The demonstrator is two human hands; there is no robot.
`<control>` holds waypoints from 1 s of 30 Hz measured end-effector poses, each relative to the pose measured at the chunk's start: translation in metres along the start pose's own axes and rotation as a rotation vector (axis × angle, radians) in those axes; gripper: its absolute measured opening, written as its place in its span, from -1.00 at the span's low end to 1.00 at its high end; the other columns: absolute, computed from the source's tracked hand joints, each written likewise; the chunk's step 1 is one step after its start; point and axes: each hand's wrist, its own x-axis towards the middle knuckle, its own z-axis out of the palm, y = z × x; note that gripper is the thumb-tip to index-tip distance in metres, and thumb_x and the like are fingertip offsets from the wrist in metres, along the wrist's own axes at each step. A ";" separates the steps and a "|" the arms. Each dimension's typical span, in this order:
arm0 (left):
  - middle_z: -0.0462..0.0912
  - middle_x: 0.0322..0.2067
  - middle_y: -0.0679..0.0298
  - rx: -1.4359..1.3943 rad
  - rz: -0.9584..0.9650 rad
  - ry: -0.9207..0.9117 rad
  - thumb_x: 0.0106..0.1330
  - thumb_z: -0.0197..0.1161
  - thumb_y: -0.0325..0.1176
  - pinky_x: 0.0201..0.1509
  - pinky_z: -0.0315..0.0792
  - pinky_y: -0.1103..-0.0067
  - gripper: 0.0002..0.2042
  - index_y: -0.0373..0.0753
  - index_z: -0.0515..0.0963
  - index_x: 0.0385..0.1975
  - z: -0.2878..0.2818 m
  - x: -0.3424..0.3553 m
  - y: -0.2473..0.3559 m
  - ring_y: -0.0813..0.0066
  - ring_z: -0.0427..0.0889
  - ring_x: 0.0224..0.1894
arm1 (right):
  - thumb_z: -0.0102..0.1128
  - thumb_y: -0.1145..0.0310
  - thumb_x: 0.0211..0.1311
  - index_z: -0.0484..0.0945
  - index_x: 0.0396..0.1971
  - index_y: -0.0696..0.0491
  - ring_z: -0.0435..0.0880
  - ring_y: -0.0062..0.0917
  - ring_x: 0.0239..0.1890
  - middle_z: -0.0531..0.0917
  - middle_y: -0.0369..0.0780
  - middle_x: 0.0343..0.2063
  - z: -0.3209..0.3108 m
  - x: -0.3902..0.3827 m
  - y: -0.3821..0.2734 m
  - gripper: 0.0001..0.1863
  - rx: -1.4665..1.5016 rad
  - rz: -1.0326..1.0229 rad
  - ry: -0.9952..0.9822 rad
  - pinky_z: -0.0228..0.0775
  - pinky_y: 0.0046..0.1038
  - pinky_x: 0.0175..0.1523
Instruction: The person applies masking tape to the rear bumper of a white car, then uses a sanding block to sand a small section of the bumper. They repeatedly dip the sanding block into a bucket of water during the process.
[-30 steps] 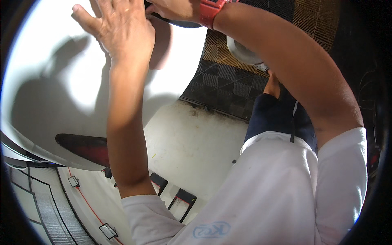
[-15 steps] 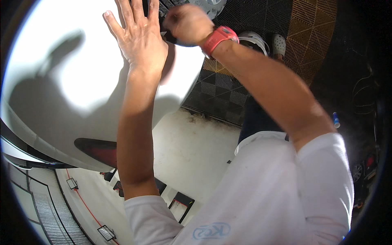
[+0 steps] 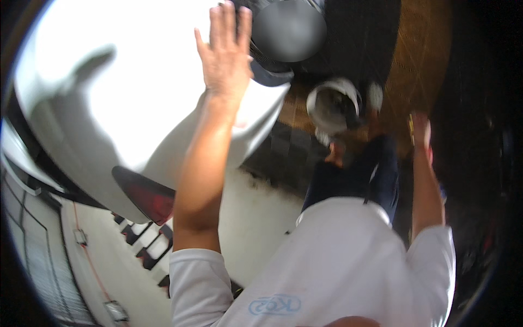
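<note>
Closest of all, the white shirt filled the space below the 2 hands, and beyond it, there it was, the left hand spread wide, fingers long and parted, palm down against the white car body, which stretched away to its left! The right hand hung low, well apart on the other side, a red band at its wrist and a blurred yellow thing along its edge; whether that hand gripped it, I couldn't tell. Below the left hand, a red tail light showed beside the forearm. Just right of the left fingers sat a round grey disc, and between the 2 hands a white bucket stood near the feet. Farthest off, down and left of the left hand, 2 framed rectangles lined up along a red line.
</note>
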 end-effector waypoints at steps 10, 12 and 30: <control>0.09 0.66 0.00 -0.768 0.027 0.307 0.41 0.43 -0.17 0.74 -0.05 -0.01 -0.36 -0.19 0.47 0.47 -0.026 -0.081 0.030 0.02 0.01 0.71 | 0.11 0.40 0.44 0.59 0.04 0.08 0.70 -0.39 -0.34 0.73 -0.17 -0.32 0.052 -0.151 -0.006 -0.75 0.451 0.406 -0.080 0.60 -0.30 -0.20; 0.22 0.61 -0.01 -1.039 0.053 0.220 0.42 0.42 -0.16 0.67 0.16 0.05 -0.38 -0.24 0.49 0.44 -0.034 -0.111 0.046 -0.08 0.25 0.60 | 0.16 0.47 0.45 0.51 0.25 0.09 0.66 -0.53 -0.39 0.71 -0.24 -0.36 0.001 -0.130 -0.087 -0.60 1.024 0.486 0.037 0.59 -0.42 -0.25; 0.77 -0.02 0.17 -1.565 -0.038 0.696 0.45 0.48 -0.33 -0.02 0.75 0.48 -0.68 -0.28 0.67 0.12 -0.100 -0.534 -0.256 0.36 0.81 0.04 | 0.35 -0.02 0.53 0.33 0.48 0.18 0.70 -0.38 0.16 0.74 -0.09 0.06 -0.282 -0.338 -0.677 -0.23 1.291 -0.839 0.075 0.50 -0.27 0.35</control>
